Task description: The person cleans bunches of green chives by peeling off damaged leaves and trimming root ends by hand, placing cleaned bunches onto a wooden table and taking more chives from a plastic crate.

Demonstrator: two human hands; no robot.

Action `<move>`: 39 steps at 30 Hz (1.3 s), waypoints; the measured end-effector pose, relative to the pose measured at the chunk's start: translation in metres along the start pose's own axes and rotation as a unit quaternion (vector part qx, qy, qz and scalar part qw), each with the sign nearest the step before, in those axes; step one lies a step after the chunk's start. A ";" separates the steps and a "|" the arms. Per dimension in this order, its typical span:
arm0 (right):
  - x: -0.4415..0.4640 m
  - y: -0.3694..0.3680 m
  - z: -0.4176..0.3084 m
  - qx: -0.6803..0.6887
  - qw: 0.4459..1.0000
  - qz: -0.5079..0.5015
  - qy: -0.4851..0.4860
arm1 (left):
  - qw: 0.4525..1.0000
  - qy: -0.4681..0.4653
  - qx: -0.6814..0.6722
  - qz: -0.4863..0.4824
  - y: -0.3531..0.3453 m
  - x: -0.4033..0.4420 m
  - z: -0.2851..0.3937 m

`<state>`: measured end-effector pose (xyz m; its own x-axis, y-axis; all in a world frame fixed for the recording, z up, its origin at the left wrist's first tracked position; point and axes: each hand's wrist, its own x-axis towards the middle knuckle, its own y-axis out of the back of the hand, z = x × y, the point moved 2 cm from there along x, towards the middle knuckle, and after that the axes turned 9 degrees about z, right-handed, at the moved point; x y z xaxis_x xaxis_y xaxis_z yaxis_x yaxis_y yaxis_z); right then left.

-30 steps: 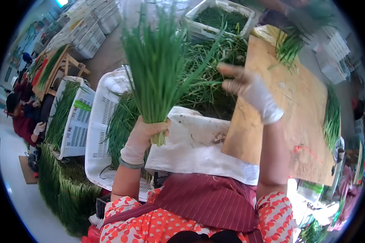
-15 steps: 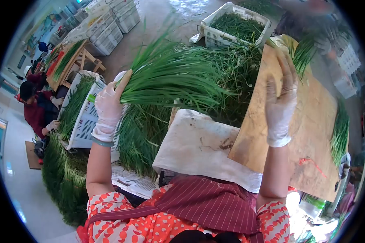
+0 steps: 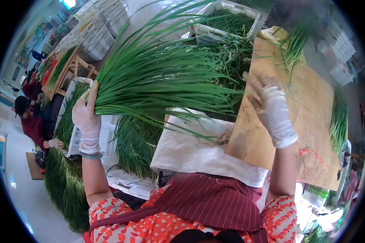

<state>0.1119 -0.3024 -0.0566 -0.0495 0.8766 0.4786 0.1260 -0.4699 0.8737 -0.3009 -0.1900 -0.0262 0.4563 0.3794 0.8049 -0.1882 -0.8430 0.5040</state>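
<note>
My left hand [image 3: 87, 115], in a thin white glove, is closed around one end of a bunch of garlic chives [image 3: 162, 77]. The long flat green leaves fan out to the right across the view. My right hand [image 3: 271, 103], gloved too, is raised over the left edge of a wooden board [image 3: 300, 121], apart from the bunch. Its fingers reach leftward, slightly blurred, with nothing held in them. Below the leaves lies a stained white cloth [image 3: 186, 146]. A heap of loose green leaves [image 3: 235, 60] rests behind the bunch.
A white crate [image 3: 249, 28] of greens stands at the back. Another white crate [image 3: 109, 135] is at the left, near stacked chives [image 3: 65, 186]. A co-worker [image 3: 32, 121] sits farther left. Chives [image 3: 338, 125] lie along the board's right edge, and a red string [image 3: 312, 154] lies on it.
My left hand has moved left with the chives, which now spread wider and closer to the camera. My right hand has lowered and tilted toward the left.
</note>
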 end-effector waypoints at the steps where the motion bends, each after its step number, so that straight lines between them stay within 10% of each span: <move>1: 0.005 0.022 -0.011 0.031 0.994 0.096 -0.033 | 1.000 0.000 -0.003 0.001 -0.001 0.004 0.002; 4: -0.005 0.031 -0.017 0.035 0.983 0.173 -0.048 | 0.975 0.183 -0.009 -0.123 -0.029 0.009 -0.002; 8: -0.038 0.016 0.015 0.000 0.988 0.144 -0.051 | 0.978 0.012 0.048 -0.203 -0.049 0.035 0.034; 14: -0.119 0.012 0.065 -0.053 0.981 0.076 -0.168 | 0.931 0.232 -0.128 -0.252 -0.099 0.052 0.026; 15: -0.130 0.011 0.075 -0.062 0.980 0.075 -0.175 | 0.905 0.227 -0.318 -0.169 -0.155 0.015 -0.005; 17: -0.141 0.008 0.091 -0.028 0.964 0.082 -0.251 | 0.708 0.414 -0.477 -0.317 -0.158 0.008 0.020; 18: -0.140 0.008 0.095 -0.029 0.964 0.084 -0.252 | 0.708 0.412 -0.479 -0.316 -0.148 0.008 0.034; 20: -0.130 0.005 0.103 -0.024 0.962 0.089 -0.256 | 0.448 0.562 -0.576 -0.388 -0.126 0.003 0.070; 24: -0.098 -0.015 0.116 0.040 0.965 0.075 -0.249 | 0.379 0.597 -0.636 -0.309 -0.109 -0.013 0.114; 26: -0.070 -0.027 0.122 0.053 0.975 0.051 -0.210 | 0.178 0.650 -0.678 -0.294 -0.111 -0.022 0.127; 32: -0.005 -0.096 0.187 0.141 0.946 0.064 -0.287 | 0.062 0.646 -0.703 -0.291 -0.105 -0.036 0.132; 35: 0.012 -0.104 0.181 0.118 0.933 0.029 -0.338 | 0.087 0.637 -0.715 -0.276 -0.086 -0.029 0.136; 39: 0.013 -0.096 0.069 0.511 0.820 -0.004 -0.258 | 0.133 0.632 -0.721 -0.251 -0.077 -0.018 0.151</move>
<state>0.1679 -0.2381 -0.1405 0.3384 0.9304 0.1411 0.9052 -0.3628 0.2214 -0.1629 -0.1896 -0.1270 0.3876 0.7790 -0.4929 -0.7967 0.0141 -0.6042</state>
